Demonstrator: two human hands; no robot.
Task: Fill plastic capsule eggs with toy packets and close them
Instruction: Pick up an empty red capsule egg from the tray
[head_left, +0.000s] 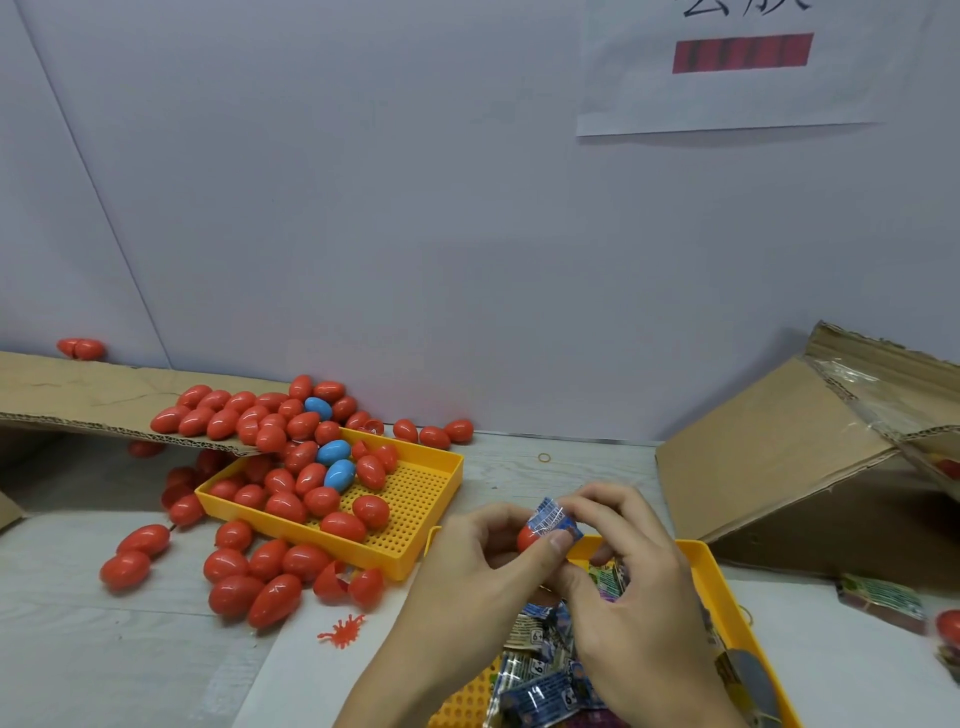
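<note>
Red egg half (529, 538) sits low and centre in the frame, gripped in the curled fingers of the left hand (478, 566). The right hand (623, 561) pinches a blue packet (553, 519) against the egg's open end. Both hands are above a yellow tray (727, 597) of packets on the desk (104, 649).

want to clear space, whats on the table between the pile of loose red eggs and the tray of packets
In the head view, a small red splat toy lies there; the rest is bare table.
</note>
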